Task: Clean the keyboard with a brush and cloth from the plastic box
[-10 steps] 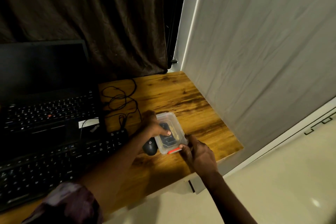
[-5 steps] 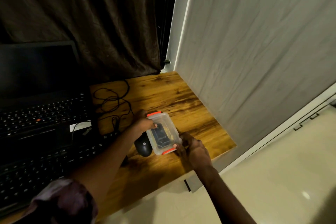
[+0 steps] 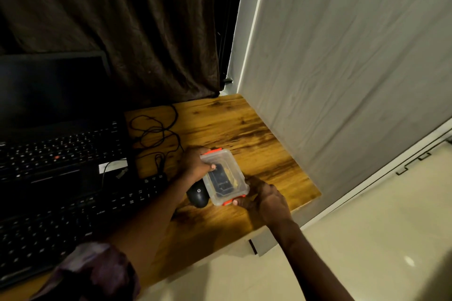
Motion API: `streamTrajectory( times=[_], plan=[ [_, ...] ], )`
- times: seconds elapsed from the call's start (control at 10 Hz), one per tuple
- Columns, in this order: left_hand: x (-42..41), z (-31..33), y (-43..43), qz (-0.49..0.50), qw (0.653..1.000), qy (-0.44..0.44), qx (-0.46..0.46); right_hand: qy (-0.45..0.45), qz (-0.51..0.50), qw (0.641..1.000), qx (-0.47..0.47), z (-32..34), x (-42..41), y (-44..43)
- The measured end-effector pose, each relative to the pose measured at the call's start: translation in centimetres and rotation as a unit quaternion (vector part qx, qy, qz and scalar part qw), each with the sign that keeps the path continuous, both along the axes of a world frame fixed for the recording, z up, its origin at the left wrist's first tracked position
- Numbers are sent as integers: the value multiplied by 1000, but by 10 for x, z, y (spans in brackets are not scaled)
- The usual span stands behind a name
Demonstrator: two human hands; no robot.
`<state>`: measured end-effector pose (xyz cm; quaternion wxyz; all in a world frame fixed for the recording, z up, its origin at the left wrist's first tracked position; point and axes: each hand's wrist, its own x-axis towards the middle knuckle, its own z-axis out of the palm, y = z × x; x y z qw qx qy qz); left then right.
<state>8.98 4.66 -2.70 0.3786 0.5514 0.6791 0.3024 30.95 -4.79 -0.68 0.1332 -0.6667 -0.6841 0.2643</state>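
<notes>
Box (image 3: 225, 176) of clear plastic, lid on, lying on the wooden desk (image 3: 244, 129) close to its right edge. Dark contents and something yellowish dimly visible through the lid; brush and cloth not possible to tell apart.

Long axis running roughly from 11 o'clock to 5 o'clock. Far clip (image 3: 213, 151), orange, on the short end at 11 o'clock; near clip (image 3: 230, 202), orange as well, on the short end at 5 o'clock.

Left hand (image 3: 195, 166) at 9 o'clock of the box, wrapped over the far-left corner, thumb laid across the lid, gripping. Right hand (image 3: 264, 199) at 5 o'clock, fingers curled round the near-right corner, one fingertip at the near clip, gripping too. Both hands in contact, the right one closer to the near clip and the left one closer to the far clip.

Probably the unlatching step: near clip as first candidate for the right fingers, with the left hand keeping the box steady.

Black mouse (image 3: 197, 197) just beside the box at 7 o'clock, perhaps touching it. Black keyboard (image 3: 80, 215) farther out at 8 o'clock, apart from the box, untouched. Laptop (image 3: 61, 151) at 10 o'clock, loose cable (image 3: 156, 132) at 11 o'clock. Cleaning itself not yet begun.
</notes>
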Motion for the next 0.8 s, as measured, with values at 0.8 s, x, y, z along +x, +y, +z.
streamTrajectory(
  times=[0.8],
  plan=[
    [-106,-1,-112,14,960,227,163,14,61,977,204,-8,-35,21]
  ],
)
